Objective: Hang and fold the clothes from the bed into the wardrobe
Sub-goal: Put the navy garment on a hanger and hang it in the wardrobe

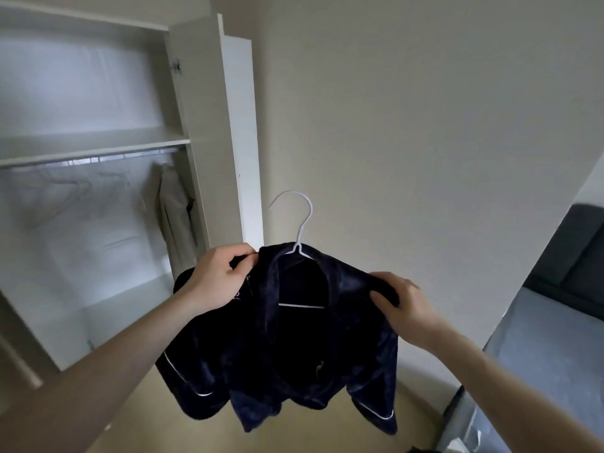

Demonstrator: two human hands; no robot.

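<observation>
At left stands the open white wardrobe [183,93], its rail [98,157] under a shelf carrying empty hangers and one pale garment [175,220] at the right end. Right of it, at the frame's edge, lies the grey bed [555,338]. Between them, held up in mid-air, is a dark navy pyjama top [287,354] on a white hanger [302,223]. The left hand [219,276] pinches its collar; the right hand [405,302] grips the other shoulder.

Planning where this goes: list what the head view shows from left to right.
Empty hangers → beige garment on the rail → wardrobe door → left hand → white hanger → right hand → bed.
</observation>
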